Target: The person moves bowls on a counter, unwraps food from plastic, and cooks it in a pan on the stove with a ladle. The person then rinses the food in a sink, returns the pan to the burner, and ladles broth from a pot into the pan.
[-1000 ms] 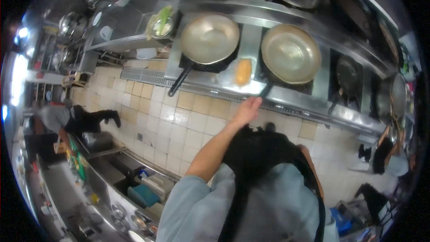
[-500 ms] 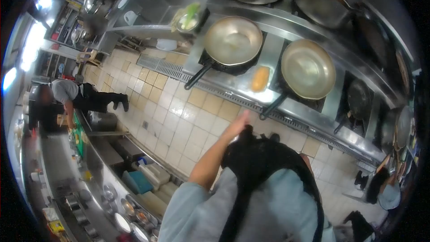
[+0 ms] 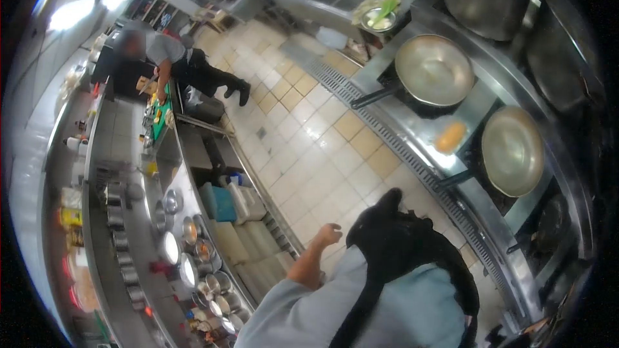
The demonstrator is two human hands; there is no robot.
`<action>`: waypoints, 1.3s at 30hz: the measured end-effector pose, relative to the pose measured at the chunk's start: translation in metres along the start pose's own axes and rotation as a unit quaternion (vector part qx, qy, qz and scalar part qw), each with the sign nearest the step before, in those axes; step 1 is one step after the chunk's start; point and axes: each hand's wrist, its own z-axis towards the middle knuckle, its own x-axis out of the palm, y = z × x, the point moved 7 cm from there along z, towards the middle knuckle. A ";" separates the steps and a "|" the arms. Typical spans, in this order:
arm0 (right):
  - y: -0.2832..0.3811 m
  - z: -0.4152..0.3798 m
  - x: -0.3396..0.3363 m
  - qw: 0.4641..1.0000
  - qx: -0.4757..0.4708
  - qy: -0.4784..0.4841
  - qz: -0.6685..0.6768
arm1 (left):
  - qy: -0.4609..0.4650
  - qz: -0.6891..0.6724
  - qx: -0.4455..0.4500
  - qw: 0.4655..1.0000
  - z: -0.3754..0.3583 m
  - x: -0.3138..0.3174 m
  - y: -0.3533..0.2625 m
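Note:
My left hand (image 3: 329, 235) hangs in front of my body over the tiled floor, fingers loosely bent and slightly apart, with nothing seen in them. It touches nothing. My right hand is out of view, hidden by my body and apron. To my right is the stove, with a wide frying pan (image 3: 434, 69) and a second frying pan (image 3: 513, 151), both bare inside, their dark handles pointing towards the aisle. Between them lies an oblong orange-yellow thing (image 3: 451, 136) whose kind I cannot make out.
A counter with several metal bowls (image 3: 173, 202) runs along the left. Further off, a co-worker (image 3: 169, 55) holds a knife over a green cutting board (image 3: 161, 111). Large pots (image 3: 485, 3) stand behind the pans. A bowl with green vegetables (image 3: 380, 17) sits beyond the stove. The tiled floor (image 3: 303, 154) lies between.
My view has turned left, so the stove has shifted right and the counter shows more. My left hand has drawn back from the stove edge, its fingers now more bent.

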 end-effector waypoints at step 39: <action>0.030 0.024 -0.016 0.997 -0.046 0.055 -0.003 | -0.018 -0.068 -0.072 0.995 -0.019 -0.013 -0.021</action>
